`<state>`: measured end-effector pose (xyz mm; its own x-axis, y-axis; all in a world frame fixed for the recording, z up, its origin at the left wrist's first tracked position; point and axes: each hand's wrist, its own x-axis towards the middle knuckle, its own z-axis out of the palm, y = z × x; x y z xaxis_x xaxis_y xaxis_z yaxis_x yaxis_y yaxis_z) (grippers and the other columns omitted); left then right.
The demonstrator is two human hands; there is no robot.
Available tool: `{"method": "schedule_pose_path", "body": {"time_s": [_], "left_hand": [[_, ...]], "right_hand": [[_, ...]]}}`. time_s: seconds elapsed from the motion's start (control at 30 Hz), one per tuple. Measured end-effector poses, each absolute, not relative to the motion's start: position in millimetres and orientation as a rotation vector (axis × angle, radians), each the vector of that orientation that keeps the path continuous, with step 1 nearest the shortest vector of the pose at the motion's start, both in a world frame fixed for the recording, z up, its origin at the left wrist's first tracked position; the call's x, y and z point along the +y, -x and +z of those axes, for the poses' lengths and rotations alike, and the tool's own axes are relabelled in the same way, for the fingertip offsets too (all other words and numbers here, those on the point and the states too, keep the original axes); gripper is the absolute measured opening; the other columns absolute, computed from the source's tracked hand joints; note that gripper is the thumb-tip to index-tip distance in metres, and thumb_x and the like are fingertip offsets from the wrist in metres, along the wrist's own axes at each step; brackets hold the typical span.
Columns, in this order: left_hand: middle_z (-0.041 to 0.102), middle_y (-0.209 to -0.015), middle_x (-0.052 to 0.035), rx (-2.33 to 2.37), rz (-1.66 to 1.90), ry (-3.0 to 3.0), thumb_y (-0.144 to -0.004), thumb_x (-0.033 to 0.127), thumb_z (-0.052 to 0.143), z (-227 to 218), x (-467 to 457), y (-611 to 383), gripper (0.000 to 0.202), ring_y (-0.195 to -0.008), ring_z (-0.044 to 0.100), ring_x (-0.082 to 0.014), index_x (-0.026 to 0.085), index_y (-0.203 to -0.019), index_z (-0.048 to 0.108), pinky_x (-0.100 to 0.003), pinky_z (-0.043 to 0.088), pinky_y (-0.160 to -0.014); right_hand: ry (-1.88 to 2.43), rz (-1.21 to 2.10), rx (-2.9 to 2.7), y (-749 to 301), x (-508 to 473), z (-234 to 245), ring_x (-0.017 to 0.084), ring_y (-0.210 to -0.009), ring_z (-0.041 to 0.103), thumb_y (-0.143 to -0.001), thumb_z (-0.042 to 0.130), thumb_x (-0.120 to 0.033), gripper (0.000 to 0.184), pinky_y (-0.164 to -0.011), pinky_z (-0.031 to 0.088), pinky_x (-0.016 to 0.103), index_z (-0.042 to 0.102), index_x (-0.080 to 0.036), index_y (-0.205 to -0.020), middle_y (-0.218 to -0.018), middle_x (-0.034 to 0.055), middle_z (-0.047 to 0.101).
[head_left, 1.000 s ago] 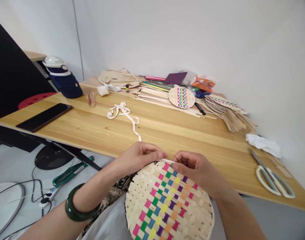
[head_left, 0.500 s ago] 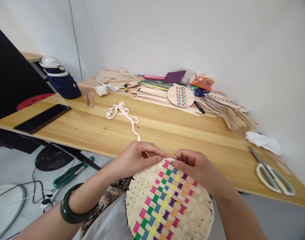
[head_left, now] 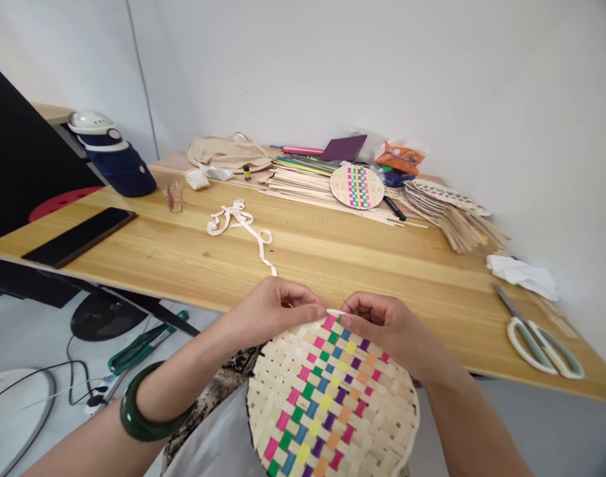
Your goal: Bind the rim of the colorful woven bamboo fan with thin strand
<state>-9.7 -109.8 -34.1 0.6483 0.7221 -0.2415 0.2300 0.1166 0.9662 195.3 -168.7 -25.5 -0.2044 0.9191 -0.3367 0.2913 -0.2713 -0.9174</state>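
Observation:
A round woven mat (head_left: 327, 404) of pale strips, with bands of pink, green, blue, yellow, purple and orange, tilts up over my lap. Its top edge is pinched by my left hand (head_left: 287, 306), thumb in front and fingers behind. Just to the right, my right hand (head_left: 377, 321) is closed on the same edge, and a thin needle-like tip shows by its fingertips. White tape (head_left: 336, 311) runs along the rim between both hands. The tape's loose length (head_left: 263, 248) trails across the table behind my left hand. A dark green bangle (head_left: 148, 407) circles my left wrist.
Scissors (head_left: 541, 344) and white tissue (head_left: 524, 275) lie at the table's right. At the back are a smaller woven disc (head_left: 357, 187), pale strips (head_left: 303, 185) and a stack of woven pieces (head_left: 446, 205). A phone (head_left: 79, 236) and a blue bottle (head_left: 116, 162) stand left.
The view has shifted slightly. Both hands keep their grip at the mat's top edge, with only small finger movements; the white tape between them shows a little more clearly.

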Motion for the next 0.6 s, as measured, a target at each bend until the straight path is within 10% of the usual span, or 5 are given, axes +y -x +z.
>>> {"method": "schedule_pose_path", "body": {"time_s": [0.6], "left_hand": [[0.055,-0.059,0.0013,0.843,0.404,-1.446,-0.083,0.042,0.058,-29.7,-113.9,7.7,0.033,-0.053,0.041,-0.0069,0.012,-0.073,0.070,-0.018,0.028,-0.047]], "right_hand": [[1.556,1.331,-1.644,-192.9,-166.0,-27.6,0.010,-0.061,0.040,-0.084,0.056,-0.034,0.018,-0.054,0.032,0.022,0.058,-0.018,-0.074,-0.068,-0.0027,0.049]]}}
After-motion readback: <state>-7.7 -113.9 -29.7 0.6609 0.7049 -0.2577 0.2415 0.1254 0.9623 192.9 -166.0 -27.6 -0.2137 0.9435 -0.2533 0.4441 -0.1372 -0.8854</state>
